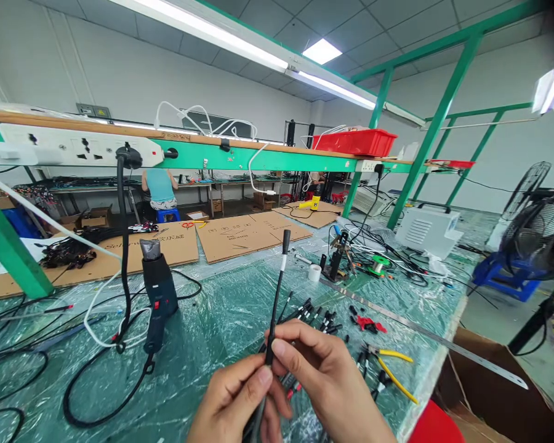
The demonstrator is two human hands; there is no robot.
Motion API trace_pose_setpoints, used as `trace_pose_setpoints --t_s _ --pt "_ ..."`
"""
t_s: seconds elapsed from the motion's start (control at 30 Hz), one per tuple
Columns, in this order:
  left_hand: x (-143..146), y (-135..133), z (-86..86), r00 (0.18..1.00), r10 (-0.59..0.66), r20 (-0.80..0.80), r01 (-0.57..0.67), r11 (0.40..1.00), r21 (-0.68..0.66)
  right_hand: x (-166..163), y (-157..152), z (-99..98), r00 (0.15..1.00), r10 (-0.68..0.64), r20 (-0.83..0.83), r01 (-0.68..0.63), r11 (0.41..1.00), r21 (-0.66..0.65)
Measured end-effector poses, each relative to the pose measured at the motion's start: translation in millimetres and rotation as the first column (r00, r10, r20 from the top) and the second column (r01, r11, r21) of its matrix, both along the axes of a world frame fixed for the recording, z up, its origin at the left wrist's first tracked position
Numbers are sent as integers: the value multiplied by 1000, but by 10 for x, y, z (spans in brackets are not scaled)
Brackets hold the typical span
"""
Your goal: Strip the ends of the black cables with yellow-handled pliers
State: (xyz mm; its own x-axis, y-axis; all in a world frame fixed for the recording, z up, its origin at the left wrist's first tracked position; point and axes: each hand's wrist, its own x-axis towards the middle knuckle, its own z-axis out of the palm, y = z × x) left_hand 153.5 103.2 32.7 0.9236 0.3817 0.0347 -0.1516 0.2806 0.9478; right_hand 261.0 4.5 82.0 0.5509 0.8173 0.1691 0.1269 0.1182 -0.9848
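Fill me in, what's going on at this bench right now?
A person holds one thin black cable upright, pinched in the fingers of both the left hand and the right hand. A pile of similar cables lies just behind on the green plastic-covered table. A heat gun stands to the left, and yellow-handled pliers lie to the right. Another person sits far back.
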Motion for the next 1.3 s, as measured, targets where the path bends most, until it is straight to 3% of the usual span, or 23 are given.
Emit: trace_pose_setpoints --t_s 0.27,0.77,1.03,1.3 --pt "-5 -16 29 999 -35 23 40 955 -292 -7 -7 25 999 -20 27 20 1000 -4" --pt "-9 4 26 998 -51 28 58 919 -389 -14 -14 7 1000 7 0 -7 1000 -12" --pt "12 -16 44 1000 4 -20 -9 958 -288 17 -37 -20 1000 7 22 -6 999 -34" --pt "6 26 27 999 40 -18 -41 999 -21 9 -27 -22 998 59 -35 -58 998 17"
